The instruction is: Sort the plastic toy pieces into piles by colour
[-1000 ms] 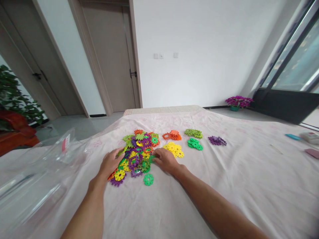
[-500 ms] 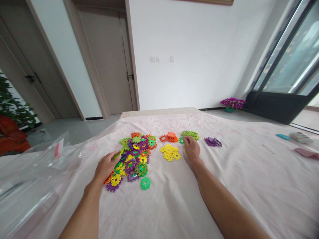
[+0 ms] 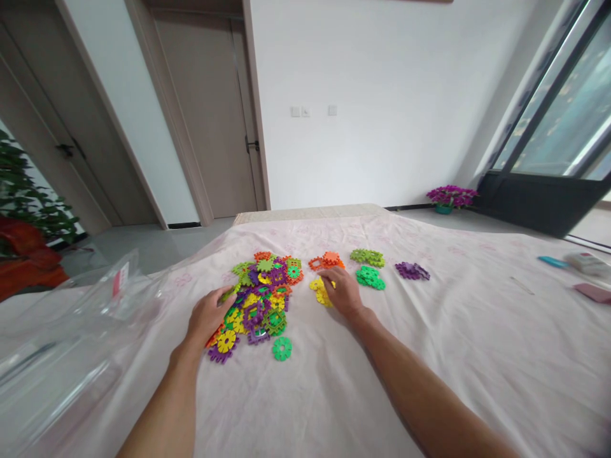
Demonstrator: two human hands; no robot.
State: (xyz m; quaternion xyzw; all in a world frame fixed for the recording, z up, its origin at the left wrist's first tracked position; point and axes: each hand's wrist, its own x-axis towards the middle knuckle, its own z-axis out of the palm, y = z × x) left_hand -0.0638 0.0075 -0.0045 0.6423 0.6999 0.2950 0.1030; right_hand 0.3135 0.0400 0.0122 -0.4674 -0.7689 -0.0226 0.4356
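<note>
A mixed heap of coloured plastic snowflake pieces (image 3: 260,294) lies on the pale pink cloth (image 3: 334,381). My left hand (image 3: 207,315) rests flat on the heap's left edge, fingers spread. To the right lie sorted groups: orange (image 3: 327,260), yellow (image 3: 319,289), light green (image 3: 367,256), dark green (image 3: 370,277) and purple (image 3: 412,271). My right hand (image 3: 341,289) lies palm down over the yellow group, fingers loosely curled toward the orange one; what its fingertips touch is hidden. One green piece (image 3: 282,348) lies alone in front of the heap.
A clear plastic bag (image 3: 71,331) lies at the left. Small items, among them a blue one (image 3: 554,261), sit at the far right. Doors, a potted plant (image 3: 23,203) and a purple flower pot (image 3: 451,196) stand beyond the bed. A window is on the right.
My right hand went from the heap out to the dark green group, then came back left onto the yellow group. The left hand stayed on the heap.
</note>
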